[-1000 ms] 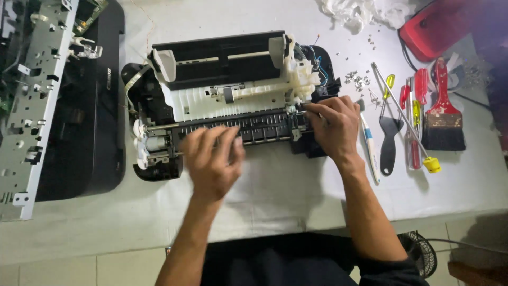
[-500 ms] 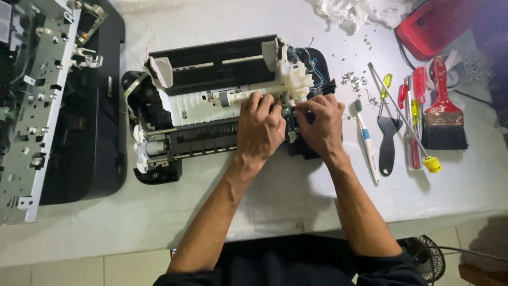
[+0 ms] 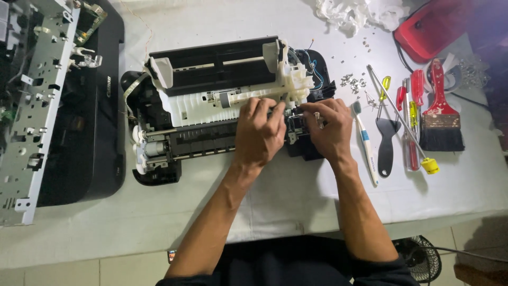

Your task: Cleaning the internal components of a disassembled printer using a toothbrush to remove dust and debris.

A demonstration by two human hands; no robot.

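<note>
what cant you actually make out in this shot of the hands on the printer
- Head view: the part both hands work on is hidden by the left hand and right hand.
- Whether either grip is closed on anything: fingertips are tucked into the printer.
- The small screws are too small to count.
- The metal frame and red case are cut off by the picture edges.
- The fan is partly hidden by the table.

My left hand [image 3: 259, 132] covers the middle of the printer frame [image 3: 211, 106], so I can't see what my fingertips press on there. My right hand [image 3: 328, 130] hides the small black part at the frame's right end. The metal chassis [image 3: 32, 106] at the table's left edge runs out of view. The tiny screws [image 3: 352, 80] are too small to tell apart.
</note>
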